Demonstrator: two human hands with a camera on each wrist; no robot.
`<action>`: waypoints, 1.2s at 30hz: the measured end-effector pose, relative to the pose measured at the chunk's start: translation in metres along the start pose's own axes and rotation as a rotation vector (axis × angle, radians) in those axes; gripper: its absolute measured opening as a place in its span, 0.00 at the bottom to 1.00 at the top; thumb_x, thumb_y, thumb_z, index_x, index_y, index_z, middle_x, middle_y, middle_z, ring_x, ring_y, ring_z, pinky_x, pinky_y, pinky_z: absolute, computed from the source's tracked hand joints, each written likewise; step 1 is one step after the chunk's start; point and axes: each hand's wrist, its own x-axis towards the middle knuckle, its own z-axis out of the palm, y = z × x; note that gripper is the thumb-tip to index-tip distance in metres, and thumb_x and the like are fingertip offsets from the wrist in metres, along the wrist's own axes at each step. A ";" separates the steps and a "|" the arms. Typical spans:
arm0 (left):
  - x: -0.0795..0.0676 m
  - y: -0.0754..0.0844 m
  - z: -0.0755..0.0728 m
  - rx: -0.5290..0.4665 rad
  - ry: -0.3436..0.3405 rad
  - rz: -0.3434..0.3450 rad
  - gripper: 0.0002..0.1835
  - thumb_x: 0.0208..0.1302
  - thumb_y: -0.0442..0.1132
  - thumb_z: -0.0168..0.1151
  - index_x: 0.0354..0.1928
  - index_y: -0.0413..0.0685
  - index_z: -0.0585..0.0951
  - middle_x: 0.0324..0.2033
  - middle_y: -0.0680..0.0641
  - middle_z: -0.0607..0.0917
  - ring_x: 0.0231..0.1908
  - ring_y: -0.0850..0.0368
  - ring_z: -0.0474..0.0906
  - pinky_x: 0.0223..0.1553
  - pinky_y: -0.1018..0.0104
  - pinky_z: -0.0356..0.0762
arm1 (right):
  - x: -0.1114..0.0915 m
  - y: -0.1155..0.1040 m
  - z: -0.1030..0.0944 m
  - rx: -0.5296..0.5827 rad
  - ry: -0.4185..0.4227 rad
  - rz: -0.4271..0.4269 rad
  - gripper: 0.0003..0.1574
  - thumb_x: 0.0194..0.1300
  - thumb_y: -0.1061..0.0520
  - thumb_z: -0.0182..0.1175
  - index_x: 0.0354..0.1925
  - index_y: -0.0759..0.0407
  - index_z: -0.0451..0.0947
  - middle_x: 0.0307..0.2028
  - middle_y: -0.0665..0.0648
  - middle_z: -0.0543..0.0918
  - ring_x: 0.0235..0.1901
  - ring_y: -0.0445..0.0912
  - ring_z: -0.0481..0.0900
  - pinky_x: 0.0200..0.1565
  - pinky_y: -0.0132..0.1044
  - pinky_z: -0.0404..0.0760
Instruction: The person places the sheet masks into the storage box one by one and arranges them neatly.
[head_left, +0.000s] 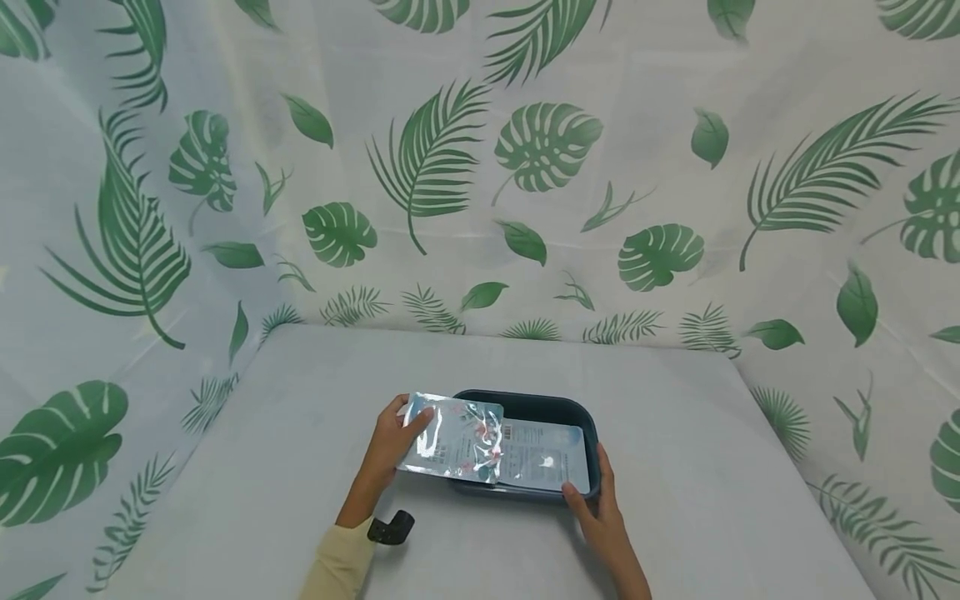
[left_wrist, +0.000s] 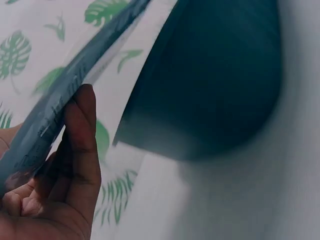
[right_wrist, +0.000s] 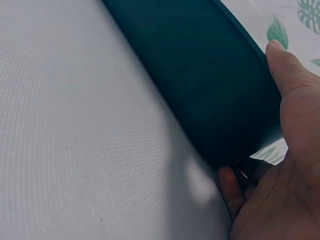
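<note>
My left hand (head_left: 390, 442) pinches a shiny flat foil packet (head_left: 453, 442) printed with pink and blue-green patterns, thumb on its face and fingers behind. That packet is held over the left part of a dark teal plastic bin (head_left: 551, 404). Seen edge-on in the left wrist view, the packet (left_wrist: 55, 107) slants up from the fingers. A second pale packet (head_left: 543, 458) with printed text lies in the bin, its left end hidden behind the first. My right hand (head_left: 606, 525) grips the bin's near right corner, thumb at the rim and fingers around the outer wall.
The bin stands on a white-covered table (head_left: 315, 375). A cloth backdrop (head_left: 450, 167) with green leaves rises behind and along both sides. On the left wrist there is a black strapped device (head_left: 392, 528), next to a pale yellow sleeve (head_left: 337, 562).
</note>
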 end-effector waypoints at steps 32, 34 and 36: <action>0.000 0.012 0.070 -0.140 -0.253 0.002 0.26 0.75 0.44 0.50 0.71 0.48 0.62 0.57 0.36 0.79 0.54 0.48 0.81 0.52 0.59 0.79 | -0.003 0.001 -0.004 0.009 -0.019 0.033 0.55 0.69 0.38 0.55 0.77 0.37 0.30 0.78 0.60 0.38 0.76 0.66 0.39 0.68 0.70 0.45; 0.001 0.012 0.071 -0.161 -0.272 0.011 0.27 0.75 0.43 0.50 0.71 0.46 0.61 0.58 0.35 0.78 0.55 0.48 0.80 0.52 0.60 0.79 | -0.004 0.000 -0.003 0.010 -0.017 0.028 0.55 0.69 0.39 0.55 0.77 0.38 0.30 0.78 0.60 0.38 0.76 0.66 0.39 0.67 0.70 0.45; 0.003 0.012 0.071 -0.180 -0.275 0.005 0.26 0.76 0.42 0.49 0.72 0.46 0.60 0.59 0.35 0.78 0.55 0.47 0.80 0.52 0.60 0.79 | -0.003 -0.001 -0.003 0.010 -0.013 0.021 0.55 0.69 0.39 0.56 0.78 0.38 0.31 0.78 0.60 0.38 0.76 0.66 0.39 0.68 0.70 0.45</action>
